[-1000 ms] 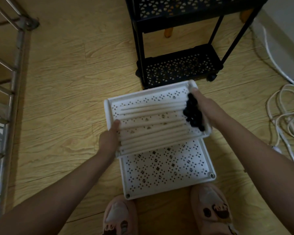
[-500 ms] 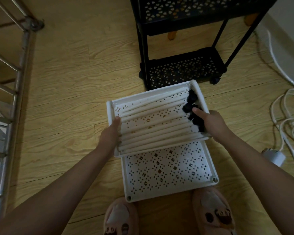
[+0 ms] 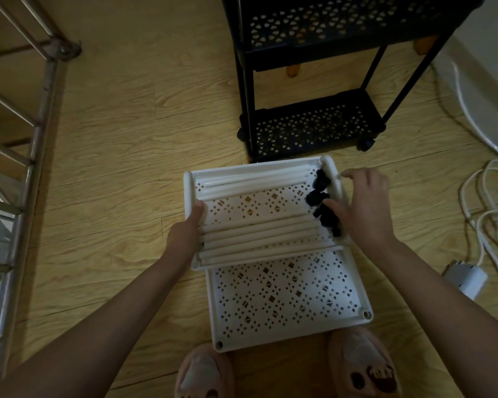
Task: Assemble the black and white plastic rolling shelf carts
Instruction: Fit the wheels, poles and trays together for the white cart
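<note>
A white perforated tray (image 3: 249, 206) lies on the floor, overlapping a second white tray (image 3: 288, 300) nearer my feet. Inside the upper tray lie several white tubes (image 3: 259, 235), some along its far rim and more near its front, plus several black casters (image 3: 319, 199) along its right side. My left hand (image 3: 186, 232) grips the upper tray's left rim. My right hand (image 3: 360, 203) rests on its right rim, thumb inside beside the casters, fingers loose outside. An assembled black cart (image 3: 311, 70) stands just behind the trays.
A metal railing (image 3: 20, 156) runs along the left. White cables (image 3: 489, 202) and a white adapter (image 3: 465, 278) lie on the wooden floor at the right. My two slippers (image 3: 285, 372) sit at the front edge of the lower tray.
The tubes have rolled apart into two groups, baring the middle of the upper tray. My right hand has slid from the tray's far right corner to its right rim.
</note>
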`<state>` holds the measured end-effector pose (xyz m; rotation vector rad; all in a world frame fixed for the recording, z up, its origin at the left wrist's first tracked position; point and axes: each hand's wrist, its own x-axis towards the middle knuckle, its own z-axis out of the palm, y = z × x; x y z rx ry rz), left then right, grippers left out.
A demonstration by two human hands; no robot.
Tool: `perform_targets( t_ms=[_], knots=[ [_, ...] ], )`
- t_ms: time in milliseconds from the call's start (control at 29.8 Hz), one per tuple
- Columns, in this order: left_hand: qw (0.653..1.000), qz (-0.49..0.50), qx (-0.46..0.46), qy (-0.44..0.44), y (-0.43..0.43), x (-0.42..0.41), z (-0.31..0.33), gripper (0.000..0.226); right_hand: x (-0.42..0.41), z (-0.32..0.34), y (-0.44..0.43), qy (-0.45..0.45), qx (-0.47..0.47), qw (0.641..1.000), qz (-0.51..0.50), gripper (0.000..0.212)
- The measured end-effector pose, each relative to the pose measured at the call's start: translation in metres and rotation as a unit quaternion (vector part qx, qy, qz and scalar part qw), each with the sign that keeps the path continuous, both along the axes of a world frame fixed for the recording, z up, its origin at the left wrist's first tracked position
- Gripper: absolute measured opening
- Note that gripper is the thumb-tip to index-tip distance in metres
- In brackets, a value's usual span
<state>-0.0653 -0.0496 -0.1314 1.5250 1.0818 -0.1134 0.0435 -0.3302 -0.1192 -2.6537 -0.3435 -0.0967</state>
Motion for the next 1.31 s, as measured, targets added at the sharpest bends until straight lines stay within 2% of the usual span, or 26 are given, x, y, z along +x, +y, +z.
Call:
perform_targets(
  t_ms=[34,67,168,269,403,504,571,605,672,706,773,840,941,974,1075,1109,1142,1243,1310],
  knots=[
    [1.0,-0.007,0.004,-0.003,0.002,0.0,-0.001,0.051,0.0,0.005,0.002,-0.037,-0.051,0.996,0.061,0.045],
    [1.0,-0.01,0.007,-0.006,0.002,0.001,0.0,0.05,-0.001,0.01,0.006,-0.032,-0.102,0.988,0.115,0.037],
    [1.0,-0.003,-0.004,-0.009,0.005,-0.001,-0.004,0.049,-0.01,0.015,0.021,0.038,-0.267,0.941,0.205,0.022],
    [1.0,0.014,-0.025,-0.002,0.008,-0.011,-0.009,0.048,-0.019,0.016,0.034,0.051,-0.37,0.906,0.202,0.025],
    [0.996,0.04,-0.078,-0.011,0.024,-0.018,-0.014,0.053,-0.018,0.017,0.054,0.016,-0.413,0.891,0.19,0.022],
    [0.998,0.035,-0.054,-0.019,0.038,-0.017,-0.011,0.048,-0.009,0.019,0.061,-0.028,-0.373,0.896,0.238,0.022],
    [0.998,0.03,-0.039,-0.025,0.051,-0.016,-0.006,0.043,-0.005,0.017,0.063,-0.024,-0.331,0.906,0.263,0.022],
    [0.999,0.027,-0.037,-0.027,0.056,-0.015,-0.002,0.043,-0.005,0.015,0.063,-0.016,-0.283,0.922,0.264,0.021],
    [0.999,0.014,-0.032,-0.026,0.075,-0.016,0.001,0.05,-0.008,0.019,0.064,0.043,-0.097,0.969,0.223,0.019],
    [0.999,0.016,-0.027,-0.027,0.085,-0.018,0.003,0.051,-0.009,0.021,0.063,0.083,-0.005,0.976,0.199,0.024],
    [0.998,0.034,-0.029,-0.038,0.106,-0.024,0.003,0.054,-0.009,0.026,0.054,0.14,0.104,0.972,0.155,0.032],
    [0.998,0.036,-0.035,-0.038,0.121,-0.03,0.002,0.048,-0.011,0.025,0.037,0.188,0.136,0.966,0.116,0.038],
    [0.997,0.066,-0.034,-0.018,0.137,-0.041,-0.001,0.04,-0.015,0.006,0.001,0.245,0.107,0.961,0.066,0.037],
    [0.996,0.084,-0.03,0.002,0.145,-0.046,-0.009,0.045,-0.016,-0.002,-0.012,0.257,0.101,0.96,0.041,0.031],
    [0.991,0.125,-0.006,0.049,0.167,-0.052,-0.049,0.096,-0.022,-0.015,-0.039,0.311,0.141,0.938,-0.06,0.02],
    [0.988,0.136,0.009,0.077,0.162,-0.05,-0.052,0.104,-0.024,-0.018,-0.046,0.332,0.169,0.924,-0.085,0.022],
    [0.986,0.131,0.034,0.099,0.144,-0.044,-0.037,0.101,-0.028,-0.02,-0.052,0.351,0.196,0.91,-0.102,0.023],
    [0.979,0.079,0.141,0.123,0.129,-0.025,-0.041,0.052,-0.039,-0.032,-0.064,0.378,0.217,0.891,-0.127,0.023],
    [0.973,0.055,0.185,0.126,0.13,-0.015,-0.046,0.044,-0.045,-0.037,-0.069,0.383,0.224,0.886,-0.132,0.033]
  ],
)
